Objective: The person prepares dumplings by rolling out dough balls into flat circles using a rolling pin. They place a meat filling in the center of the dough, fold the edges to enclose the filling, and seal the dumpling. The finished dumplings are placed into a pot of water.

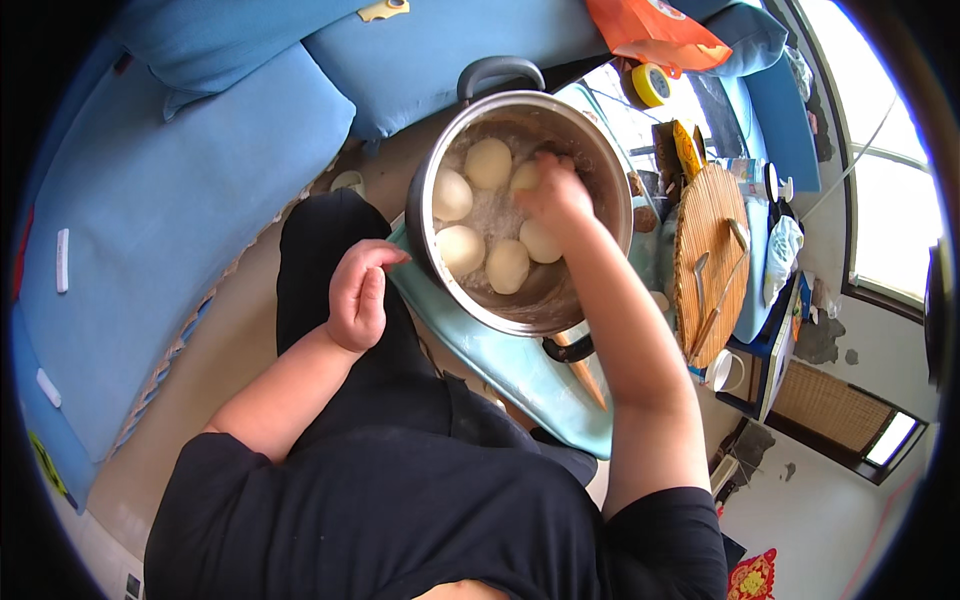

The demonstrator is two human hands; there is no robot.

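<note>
A deep steel pot (440, 270) with black handles stands in front of me, its inside dusted with white flour. Several round pale dough balls (507, 267) lie around its floor. My right hand (558, 192) reaches down into the pot, fingers curled against a dough ball (524, 177) near the far right side; the hand partly covers that ball. Just left of the pot, above my knee, hovers my left hand (362, 295). Its fingers are stretched out and bent at the knuckles, the thumb apart, with nothing held.
Under the pot is a light blue-green table (500, 365), with a wooden stick (587, 384) by the near handle. To the right, a round slatted board (708, 265) carries utensils. Yellow tape (651, 85) and an orange bag (655, 35) lie beyond. A blue sofa (200, 200) spans the left.
</note>
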